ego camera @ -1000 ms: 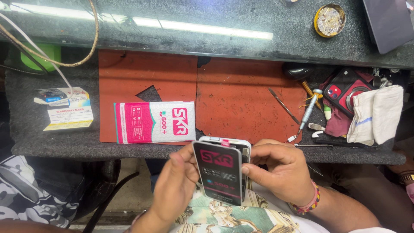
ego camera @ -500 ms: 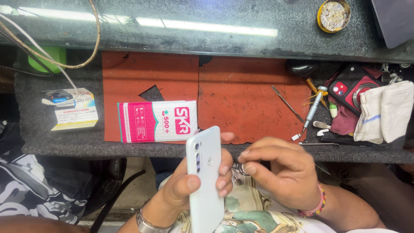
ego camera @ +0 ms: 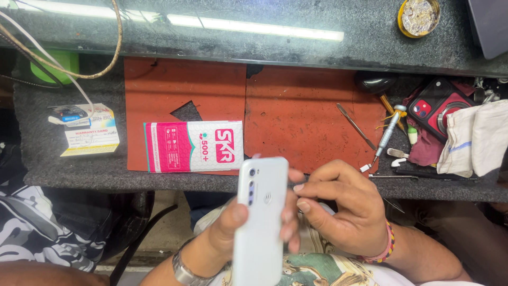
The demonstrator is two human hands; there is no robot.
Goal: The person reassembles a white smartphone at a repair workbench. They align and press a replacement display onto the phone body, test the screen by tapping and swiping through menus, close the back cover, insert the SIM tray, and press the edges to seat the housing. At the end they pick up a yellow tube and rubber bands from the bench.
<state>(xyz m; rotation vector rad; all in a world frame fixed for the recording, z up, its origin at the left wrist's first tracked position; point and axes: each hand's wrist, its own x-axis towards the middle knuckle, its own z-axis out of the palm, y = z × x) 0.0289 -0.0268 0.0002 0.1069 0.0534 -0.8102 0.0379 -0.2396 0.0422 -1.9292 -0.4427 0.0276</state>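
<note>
Your left hand (ego camera: 233, 228) comes up from the bottom edge, wrist bent back, watch band on the wrist, palm toward the phone. Your right hand (ego camera: 344, 212) comes in from the lower right, forearm angled across your lap, beaded bracelet (ego camera: 382, 249) at the wrist, knuckles up.

Ahead of both hands: a dark felt-covered bench (ego camera: 79, 169) with 2 red mats (ego camera: 307, 111) side by side. A pink-and-white flat packet (ego camera: 193, 145) lies just beyond your left hand on the left mat. A small white card box (ego camera: 87, 130) sits further left of it. Beyond your right hand: a slim screwdriver (ego camera: 389, 132), a metal pry tool (ego camera: 354, 124), a red phone (ego camera: 436, 108) and a white cloth (ego camera: 476, 137). A round tin (ego camera: 418, 16) sits on the glass shelf at the far side, under a tube light reflection.

Left hand is closed around a white phone (ego camera: 262, 217), back side up, thumb on its left edge, fingers wrapped on the right edge. The phone stands upright above your lap, between both hands. Right hand is curled nearly closed, fingertips (ego camera: 302, 204) pinched at the phone's right edge; can't tell what it pinches.
</note>
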